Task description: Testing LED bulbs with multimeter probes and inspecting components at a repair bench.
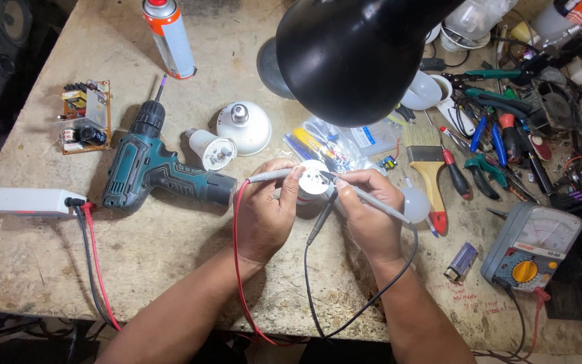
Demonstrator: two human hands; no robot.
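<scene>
Frame centre: left hand (266, 217) pinches grey probe with red lead (269, 176) and grips round white plastic bulb base (314, 178); right hand (370, 214) pinches grey probe with black lead (372, 201) onto it. Rough worn worktop (170, 256).

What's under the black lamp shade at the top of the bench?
The black lamp shade covers part of a white bulb housing and clear plastic bags; whatever else lies beneath is hidden.

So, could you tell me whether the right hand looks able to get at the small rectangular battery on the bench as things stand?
Probably yes. The battery lies on bare bench just beside the right hand with nothing between them, but that hand holds a probe, whose black lead trails nearby, so it isn't free to grasp.
</scene>
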